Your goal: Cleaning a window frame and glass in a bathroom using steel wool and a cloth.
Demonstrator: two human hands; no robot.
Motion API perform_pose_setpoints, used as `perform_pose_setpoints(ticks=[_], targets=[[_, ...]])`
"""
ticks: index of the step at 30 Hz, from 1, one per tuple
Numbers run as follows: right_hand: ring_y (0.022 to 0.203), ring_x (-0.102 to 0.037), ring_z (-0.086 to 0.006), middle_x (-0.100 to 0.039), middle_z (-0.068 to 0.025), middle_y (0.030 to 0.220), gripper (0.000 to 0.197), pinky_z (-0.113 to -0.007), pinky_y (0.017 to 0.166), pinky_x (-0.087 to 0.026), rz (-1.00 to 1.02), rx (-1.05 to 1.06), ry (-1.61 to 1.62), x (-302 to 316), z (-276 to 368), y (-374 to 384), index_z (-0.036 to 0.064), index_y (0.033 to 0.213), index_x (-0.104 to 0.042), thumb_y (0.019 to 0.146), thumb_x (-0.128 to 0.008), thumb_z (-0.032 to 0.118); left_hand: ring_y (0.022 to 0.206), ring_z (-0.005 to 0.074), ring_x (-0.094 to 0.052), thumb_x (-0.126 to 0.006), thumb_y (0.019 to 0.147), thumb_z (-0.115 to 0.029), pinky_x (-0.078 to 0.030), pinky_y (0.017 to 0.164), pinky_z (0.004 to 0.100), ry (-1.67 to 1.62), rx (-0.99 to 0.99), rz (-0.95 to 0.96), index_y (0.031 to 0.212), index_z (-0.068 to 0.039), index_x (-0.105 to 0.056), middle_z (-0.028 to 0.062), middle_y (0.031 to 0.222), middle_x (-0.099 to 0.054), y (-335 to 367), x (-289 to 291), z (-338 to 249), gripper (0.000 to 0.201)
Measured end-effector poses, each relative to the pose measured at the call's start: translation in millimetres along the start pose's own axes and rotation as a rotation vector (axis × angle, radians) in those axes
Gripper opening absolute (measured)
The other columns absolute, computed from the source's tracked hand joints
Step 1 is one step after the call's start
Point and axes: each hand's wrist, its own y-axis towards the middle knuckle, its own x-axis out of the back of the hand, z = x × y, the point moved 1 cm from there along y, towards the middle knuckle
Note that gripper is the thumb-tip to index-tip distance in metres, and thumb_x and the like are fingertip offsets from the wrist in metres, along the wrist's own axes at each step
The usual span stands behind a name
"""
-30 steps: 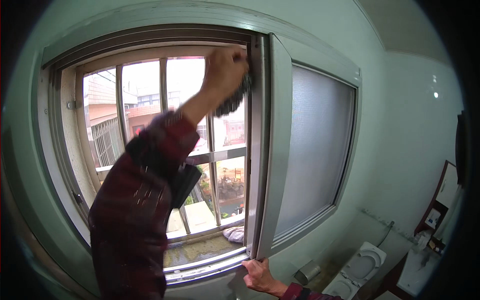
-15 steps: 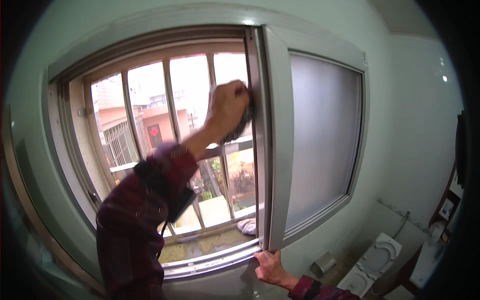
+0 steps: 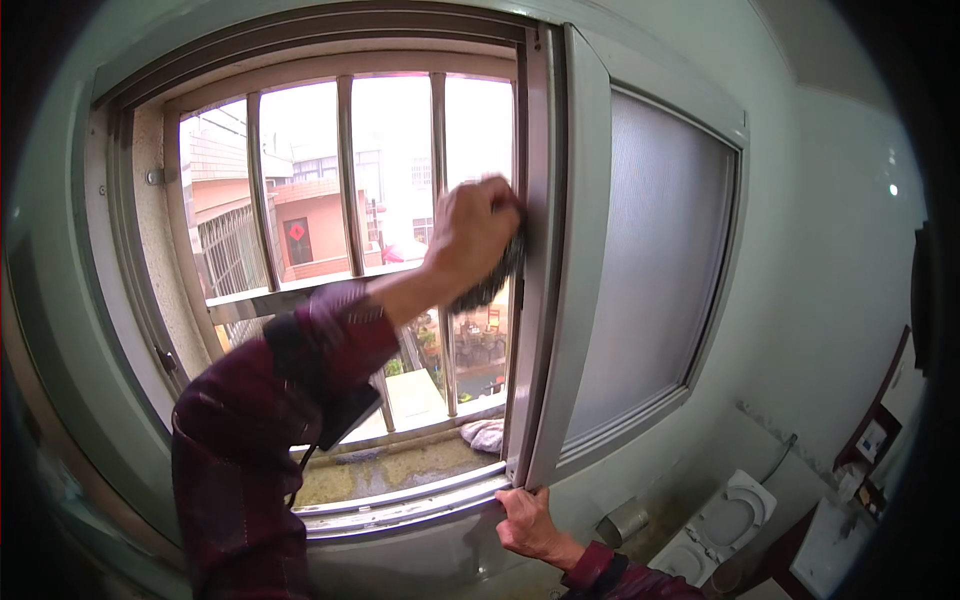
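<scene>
My left hand (image 3: 472, 232) is raised and closed around a dark, shaggy-looking cloth (image 3: 487, 288), which hangs below the fingers. Fist and cloth press at the inner side of the vertical window frame (image 3: 538, 250), beside the open part of the window. Motion blurs the fingertips. Lower down, my right hand (image 3: 532, 524) has its fingers curled on the bottom corner of the frame, at the end of the sill track (image 3: 410, 515). A flat black device (image 3: 350, 415) sits by my left forearm.
Metal bars (image 3: 347, 180) cross the opening, with buildings outside. A crumpled pale cloth (image 3: 484, 435) lies on the dirty outer ledge (image 3: 390, 465). Frosted glass (image 3: 655, 270) fills the right side. Below right are a toilet (image 3: 728, 515), a small bin (image 3: 626, 520) and a washbasin (image 3: 835, 550).
My left hand has moved down along the frame with the dark cloth in it. The right hand stays at the frame's bottom corner. The view has shifted slightly.
</scene>
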Motion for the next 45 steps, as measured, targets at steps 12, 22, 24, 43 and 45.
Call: perform_pose_setpoints(ticks=[12,22,24,43,45], targets=[[0.078,-0.054,-0.0256,-0.051,-0.0089,0.081,0.043,-0.040,0.072,-0.031,0.032,-0.031,0.039,1,0,-3,0.0027,0.100,-0.049,0.058,-0.056,0.002,0.066,0.0139,-0.057,-0.055,0.078,-0.010,-0.046,0.065,0.0298,-0.112,0.019,-0.112,0.086,-0.002,-0.063,0.0102,0.071,-0.062,7,4,-17,0.014],[0.083,-0.053,-0.0272,-0.053,-0.0112,0.086,0.047,-0.041,0.075,-0.031,0.078,0.028,0.064,2,2,1,0.0016,0.105,-0.048,0.058,-0.055,0.001,0.068,0.0261,-0.061,-0.054,0.077,-0.017,-0.047,0.065,0.0370,0.059,-0.152,-0.181,0.082,-0.001,-0.061,0.0165,0.073,-0.062,41,32,-22,0.018],[0.083,-0.053,-0.0269,-0.053,-0.0114,0.087,0.049,-0.041,0.076,-0.031,0.112,0.006,0.045,1,0,-2,0.0015,0.106,-0.048,0.058,-0.055,0.001,0.067,0.0231,-0.060,-0.051,0.078,-0.007,-0.048,0.060,0.0351,-0.234,-0.056,-0.225,0.080,0.004,-0.062,0.0189,0.075,-0.062,68,45,-39,0.015],[0.081,-0.053,-0.0267,-0.051,-0.0100,0.084,0.053,-0.040,0.078,-0.032,0.143,0.003,0.027,-4,2,-1,0.0014,0.110,-0.046,0.057,-0.054,-0.005,0.056,0.0188,-0.059,-0.055,0.080,-0.015,-0.049,0.056,0.0346,-0.256,0.264,-0.001,0.087,0.000,-0.061,0.0145,0.070,-0.061,-37,47,-1,0.017],[0.080,-0.053,-0.0268,-0.051,-0.0098,0.084,0.053,-0.040,0.078,-0.032,0.143,-0.034,0.022,-4,0,-2,0.0012,0.110,-0.047,0.057,-0.054,-0.005,0.058,0.0198,-0.059,-0.057,0.080,-0.015,-0.048,0.058,0.0346,-0.264,0.184,0.001,0.088,0.001,-0.060,0.0162,0.072,-0.061,-40,33,8,0.018]])
